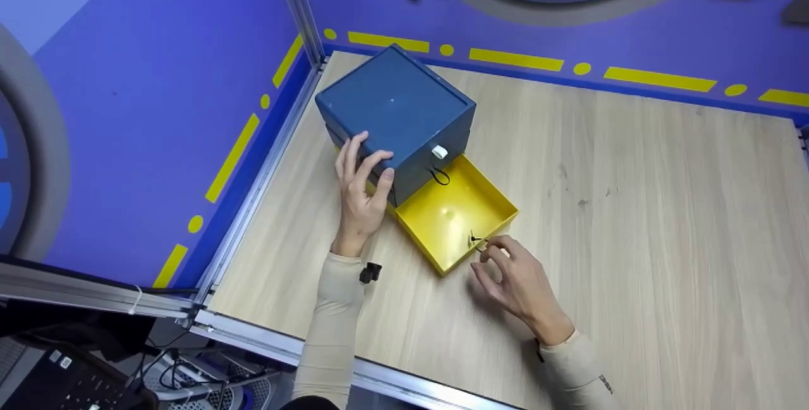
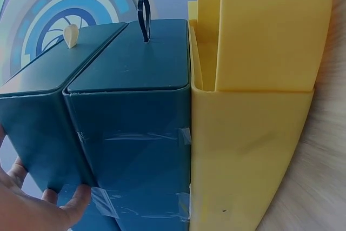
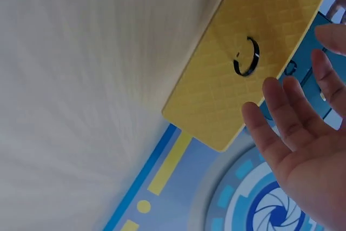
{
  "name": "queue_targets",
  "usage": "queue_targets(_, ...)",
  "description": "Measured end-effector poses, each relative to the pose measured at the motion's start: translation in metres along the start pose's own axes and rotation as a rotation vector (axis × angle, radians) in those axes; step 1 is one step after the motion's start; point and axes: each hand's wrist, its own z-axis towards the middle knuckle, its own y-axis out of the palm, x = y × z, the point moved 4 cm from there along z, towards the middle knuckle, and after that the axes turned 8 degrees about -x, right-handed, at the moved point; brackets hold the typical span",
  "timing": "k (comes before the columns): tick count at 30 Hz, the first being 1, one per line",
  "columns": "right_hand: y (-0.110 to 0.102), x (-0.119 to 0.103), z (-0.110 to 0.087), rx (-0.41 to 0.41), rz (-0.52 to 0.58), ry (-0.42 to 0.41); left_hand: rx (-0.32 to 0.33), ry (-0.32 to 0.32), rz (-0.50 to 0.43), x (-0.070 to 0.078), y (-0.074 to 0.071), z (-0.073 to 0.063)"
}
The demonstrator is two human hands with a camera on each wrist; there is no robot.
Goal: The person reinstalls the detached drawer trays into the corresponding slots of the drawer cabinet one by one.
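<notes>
A stack of drawers stands near the back left, with a dark blue top unit (image 1: 395,103) bearing a white knob (image 1: 439,152). Under it, a middle blue drawer (image 2: 130,58) has a black loop pull (image 2: 144,19). At the bottom, a yellow drawer (image 1: 452,217) is pulled out, with a black loop (image 3: 247,58) on its front. My left hand (image 1: 363,198) rests on the near left edge of the top unit, fingers spread. My right hand (image 1: 515,280) hovers just off the yellow front by the loop, fingers loosely bent and holding nothing.
The stack stands on a wood-grain table (image 1: 632,239) in a corner between purple printed walls (image 1: 189,81). Clear tape (image 2: 146,136) runs across the drawers' side. A metal rail (image 1: 253,337) edges the table's near side; beyond it lie a laptop (image 1: 69,378) and cables.
</notes>
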Motion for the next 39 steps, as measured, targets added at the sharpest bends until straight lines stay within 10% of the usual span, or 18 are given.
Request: queue_targets(39,0.035,0.017,0.035,-0.206,-0.030,0.101,-0.030,-0.009,0.007,0.002,-0.002,0.000)
